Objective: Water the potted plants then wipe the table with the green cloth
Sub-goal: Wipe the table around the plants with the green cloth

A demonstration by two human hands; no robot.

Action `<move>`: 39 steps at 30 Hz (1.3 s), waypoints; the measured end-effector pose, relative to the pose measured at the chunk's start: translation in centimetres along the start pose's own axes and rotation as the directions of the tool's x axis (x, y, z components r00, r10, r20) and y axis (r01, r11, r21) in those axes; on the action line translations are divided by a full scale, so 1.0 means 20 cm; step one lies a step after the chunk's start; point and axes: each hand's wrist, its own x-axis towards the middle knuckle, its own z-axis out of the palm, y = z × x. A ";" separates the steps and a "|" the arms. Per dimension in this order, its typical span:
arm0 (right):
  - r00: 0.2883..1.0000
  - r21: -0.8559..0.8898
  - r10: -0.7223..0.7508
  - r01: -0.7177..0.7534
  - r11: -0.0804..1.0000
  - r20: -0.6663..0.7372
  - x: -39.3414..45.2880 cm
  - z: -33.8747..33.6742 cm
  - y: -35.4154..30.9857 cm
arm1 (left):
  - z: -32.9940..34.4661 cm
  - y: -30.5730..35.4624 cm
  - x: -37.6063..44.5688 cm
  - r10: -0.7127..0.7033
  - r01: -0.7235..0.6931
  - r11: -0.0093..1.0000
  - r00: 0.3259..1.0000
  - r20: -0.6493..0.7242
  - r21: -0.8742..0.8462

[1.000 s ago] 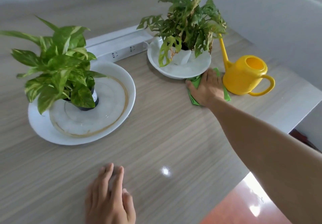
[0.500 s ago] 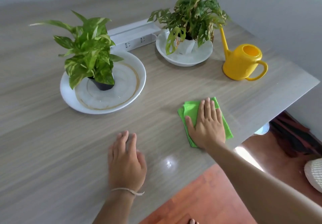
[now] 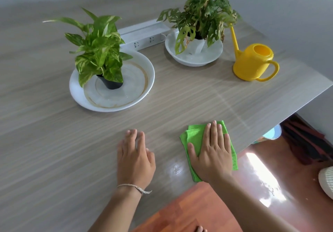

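A: Where's the green cloth (image 3: 193, 138)?
B: Folded flat at the table's (image 3: 180, 98) five o'clock edge, long axis running twelve to six. The right hand (image 3: 212, 157) presses it, fingers straight, pointing to twelve.
A: The left hand (image 3: 135, 157)?
B: Flat on bare tabletop at nine o'clock of the cloth, holding nothing.
A: Room?
B: Open wood stretches toward the plant plates (image 3: 75, 89) at eleven and twelve; the yellow watering can (image 3: 252, 64) stands at one.

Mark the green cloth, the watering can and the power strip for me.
green cloth (image 3: 193, 134): head view, bare folded corner left of the right hand's fingers.
watering can (image 3: 252, 66): head view, middle of the yellow body.
power strip (image 3: 144, 41): head view, white face by the sockets.
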 end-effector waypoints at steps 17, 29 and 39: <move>0.996 0.008 0.056 -0.056 0.998 0.067 0.77 -0.03 -0.01 | 0.12 0.24 0.39 0.183 -0.178 0.981 0.980 0.071 -0.078; 0.971 -0.022 -0.200 0.205 0.979 0.130 0.97 -0.01 -0.18 | 0.12 0.26 0.40 0.168 -0.165 0.985 0.982 0.084 -0.039; 0.888 0.009 -0.420 0.426 0.905 0.186 1.40 0.00 -0.71 | 0.15 0.24 0.39 0.164 -0.161 0.983 0.986 0.024 -0.086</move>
